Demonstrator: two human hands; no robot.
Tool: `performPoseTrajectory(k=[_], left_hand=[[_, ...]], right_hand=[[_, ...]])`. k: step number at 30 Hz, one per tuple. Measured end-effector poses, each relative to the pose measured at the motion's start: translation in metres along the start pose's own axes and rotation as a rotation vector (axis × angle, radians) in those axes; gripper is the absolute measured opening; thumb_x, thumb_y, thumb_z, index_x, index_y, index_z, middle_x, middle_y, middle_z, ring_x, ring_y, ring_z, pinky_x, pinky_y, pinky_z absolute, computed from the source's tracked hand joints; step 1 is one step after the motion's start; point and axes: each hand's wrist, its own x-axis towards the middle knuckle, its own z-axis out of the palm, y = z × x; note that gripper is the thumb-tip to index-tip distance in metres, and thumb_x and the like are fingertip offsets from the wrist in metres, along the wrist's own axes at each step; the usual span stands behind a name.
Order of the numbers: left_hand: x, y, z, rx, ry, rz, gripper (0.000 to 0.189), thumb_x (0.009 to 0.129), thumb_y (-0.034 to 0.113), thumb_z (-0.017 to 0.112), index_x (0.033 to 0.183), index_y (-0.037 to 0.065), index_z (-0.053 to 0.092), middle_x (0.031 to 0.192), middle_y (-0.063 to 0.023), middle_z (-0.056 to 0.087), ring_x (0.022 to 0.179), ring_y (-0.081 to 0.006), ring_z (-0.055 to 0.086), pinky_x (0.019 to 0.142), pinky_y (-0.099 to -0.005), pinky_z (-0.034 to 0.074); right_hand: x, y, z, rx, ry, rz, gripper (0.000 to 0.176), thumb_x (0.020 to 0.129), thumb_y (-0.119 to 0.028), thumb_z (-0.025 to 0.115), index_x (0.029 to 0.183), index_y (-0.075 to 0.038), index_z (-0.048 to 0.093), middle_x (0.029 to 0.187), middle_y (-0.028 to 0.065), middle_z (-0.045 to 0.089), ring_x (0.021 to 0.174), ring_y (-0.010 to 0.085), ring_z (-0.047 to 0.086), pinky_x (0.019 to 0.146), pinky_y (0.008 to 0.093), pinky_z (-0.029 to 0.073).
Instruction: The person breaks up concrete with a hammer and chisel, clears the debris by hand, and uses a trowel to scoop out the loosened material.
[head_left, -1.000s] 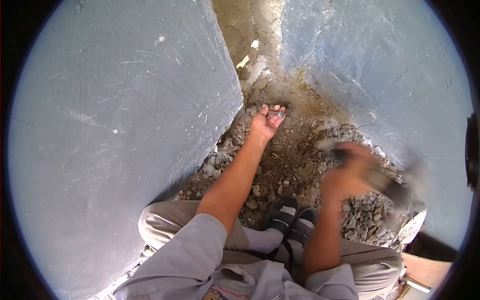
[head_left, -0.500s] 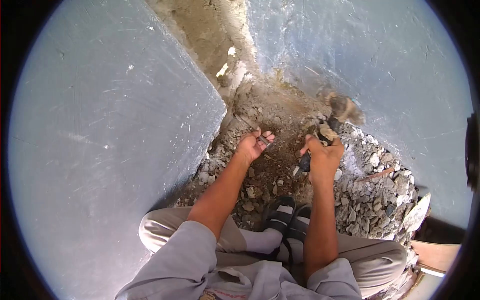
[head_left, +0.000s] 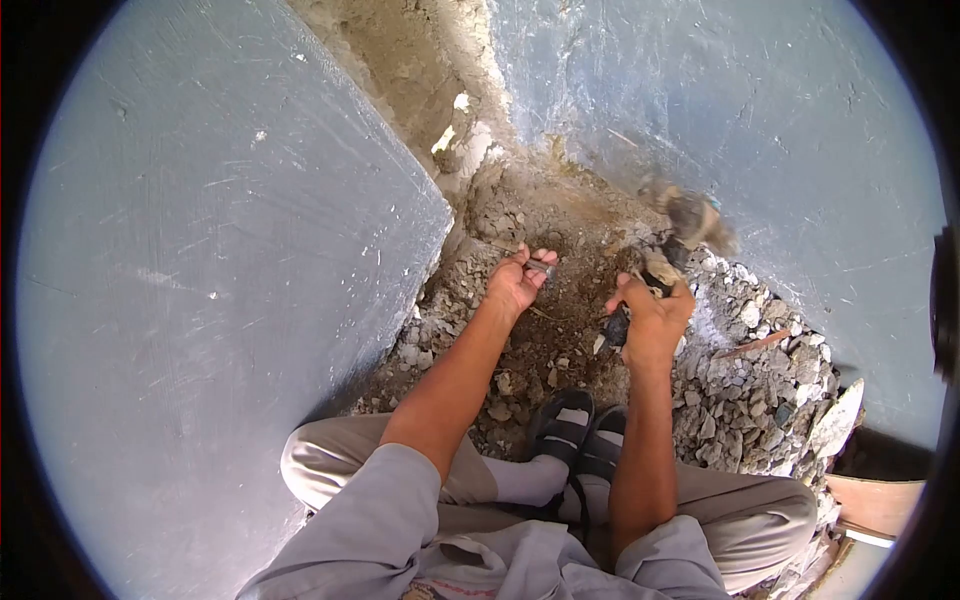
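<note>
My left hand [head_left: 514,282] is closed around a short grey metal chisel [head_left: 541,267], whose end shows past the fingers. It is low over the broken ground at the foot of the wall corner. The chisel's other end is hard to make out against the dirt. To the right, my right hand [head_left: 655,318] grips the dark handle of a hammer [head_left: 692,222]. The hammer's head is raised in front of the right-hand wall and blurred by motion. Its dark handle end sticks out below my fist. Hammer and chisel are apart.
Grey painted walls stand at left [head_left: 230,250] and right [head_left: 780,130], with bare crumbling masonry [head_left: 400,60] between them. Loose rubble [head_left: 745,390] covers the ground around my sandalled feet [head_left: 575,440]. A brown curved container edge [head_left: 875,500] shows at lower right.
My left hand has shifted slightly up and right with the chisel. My right hand and the hammer have moved a little right and down.
</note>
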Motion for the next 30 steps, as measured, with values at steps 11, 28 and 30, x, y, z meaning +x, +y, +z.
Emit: performPoseTrajectory(k=[11, 28, 30], left_hand=[[0.028, -0.01, 0.011, 0.051, 0.027, 0.073, 0.013, 0.104, 0.018, 0.043, 0.104, 0.008, 0.052, 0.097, -0.0123, 0.068, 0.088, -0.0271, 0.07, 0.067, -0.0355, 0.056], [0.029, 0.002, -0.015, 0.056, -0.011, 0.102, 0.011, 0.102, 0.01, 0.041, 0.104, 0.003, 0.05, 0.098, -0.015, 0.064, 0.096, -0.0307, 0.066, 0.079, -0.0421, 0.056], [0.012, 0.005, -0.019, 0.094, 0.005, 0.102, 0.013, 0.102, 0.009, 0.04, 0.099, 0.001, 0.05, 0.095, -0.0162, 0.062, 0.099, -0.0341, 0.065, 0.084, -0.0464, 0.057]], right_hand=[[-0.051, 0.137, -0.008, -0.096, -0.077, 0.529, 0.016, 0.074, 0.004, 0.063, 0.089, 0.002, 0.056, 0.067, 0.0086, 0.06, 0.051, 0.0184, 0.058, 0.043, 0.0323, 0.047], [-0.052, 0.128, 0.005, -0.128, -0.09, 0.531, 0.023, 0.076, 0.002, 0.064, 0.098, 0.003, 0.059, 0.066, 0.0067, 0.059, 0.051, 0.0161, 0.057, 0.045, 0.031, 0.046], [-0.041, 0.1, 0.007, -0.076, -0.082, 0.485, 0.021, 0.075, 0.001, 0.067, 0.095, 0.004, 0.059, 0.067, 0.006, 0.061, 0.049, 0.014, 0.055, 0.044, 0.0296, 0.046]])
